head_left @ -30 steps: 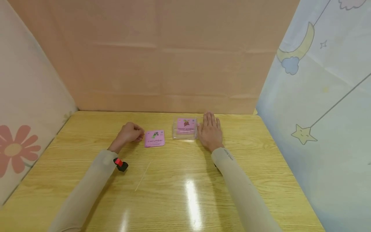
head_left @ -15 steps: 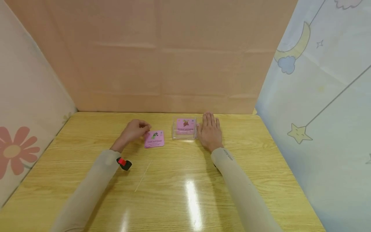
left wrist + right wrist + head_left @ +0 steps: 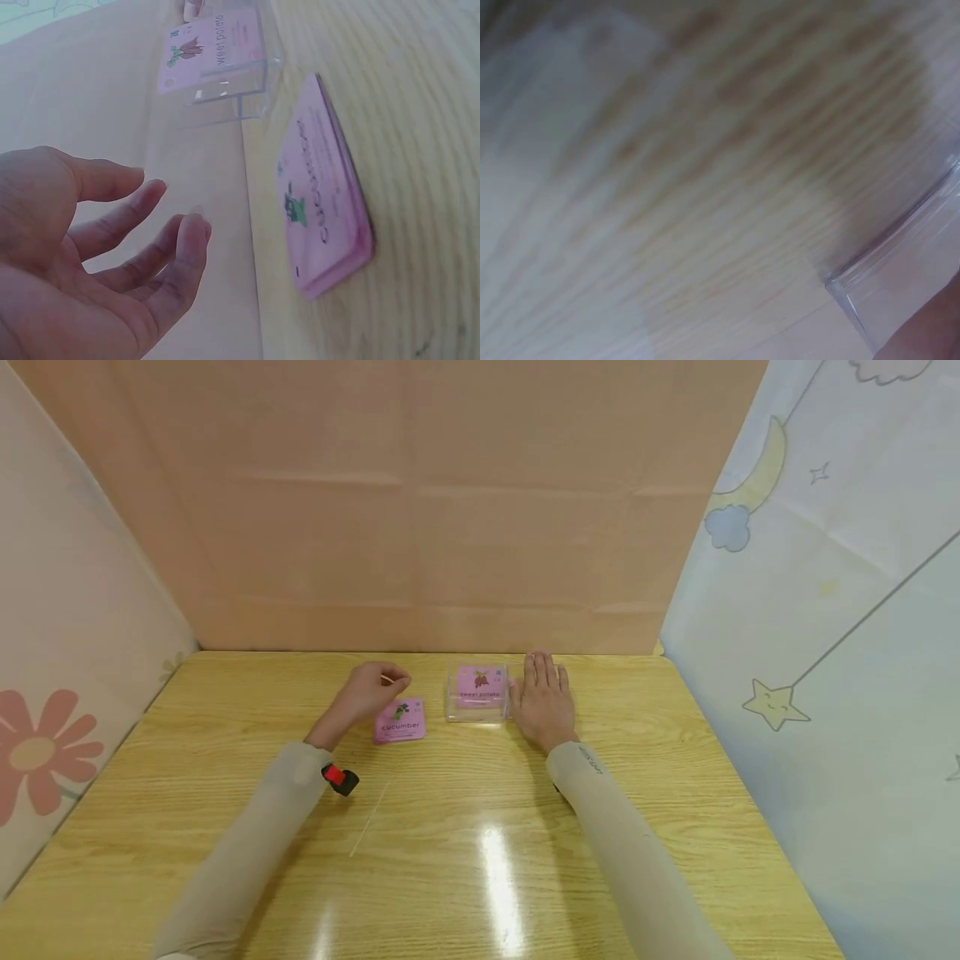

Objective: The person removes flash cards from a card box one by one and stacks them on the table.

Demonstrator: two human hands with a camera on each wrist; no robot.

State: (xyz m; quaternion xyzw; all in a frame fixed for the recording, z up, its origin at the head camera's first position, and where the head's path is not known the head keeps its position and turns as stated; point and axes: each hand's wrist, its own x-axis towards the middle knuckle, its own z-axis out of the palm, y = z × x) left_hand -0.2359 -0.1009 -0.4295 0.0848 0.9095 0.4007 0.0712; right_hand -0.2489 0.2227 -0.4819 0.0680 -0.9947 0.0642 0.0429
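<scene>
My left hand (image 3: 367, 687) is over the far edge of a stack of pink cucumber cards (image 3: 399, 720). In the left wrist view its fingers (image 3: 120, 225) curve loosely with nothing between them, apart from the stack (image 3: 319, 187). To the right of the stack stands a clear plastic box (image 3: 477, 713) with a pink sweet potato card (image 3: 480, 683) in it. Palm down, my right hand (image 3: 543, 706) lies flat at the box's right side, its thumb against the wall. A corner of the box (image 3: 870, 277) shows beside part of that hand in the right wrist view.
Both hands work near the back of a wood-grain table (image 3: 450, 827). A tan backdrop (image 3: 420, 543) rises behind it, with patterned panels on the left (image 3: 82, 568) and right (image 3: 847, 610).
My left hand has moved right and away from me, from the left side of the cucumber cards to over their far edge. The right hand, box and card stack stay in place.
</scene>
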